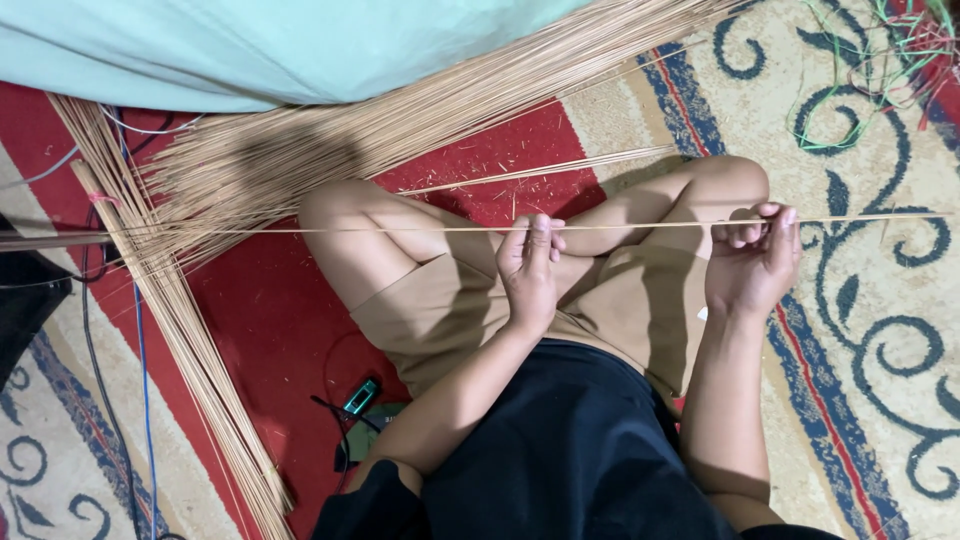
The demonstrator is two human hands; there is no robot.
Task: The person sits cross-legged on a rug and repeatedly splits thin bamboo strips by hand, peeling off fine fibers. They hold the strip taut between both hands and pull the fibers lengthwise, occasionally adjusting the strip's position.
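- We held one thin stick (640, 225) stretched level across our crossed legs, just above the knees.
- Our left hand (530, 270) pinched the stick near its middle, thumb pressed on top, fingers closed around it.
- Our right hand (755, 260) gripped the same stick farther along, fingers curled shut over it, palm turned toward us.
- Both forearms reached forward from the body, wrists slightly raised, elbows close to the black shirt (570, 450).
- In our judgement, the stick handled best with both grips light and well apart, since so slender a piece could bend or snap.
- A large fanned bundle of sticks (330, 140) lay on the red patterned carpet (260, 310) ahead of our knees.
- A second tied bundle (170, 300) ran diagonally beside the left leg.
- Green strands (850, 90) lay well apart, at the far right.
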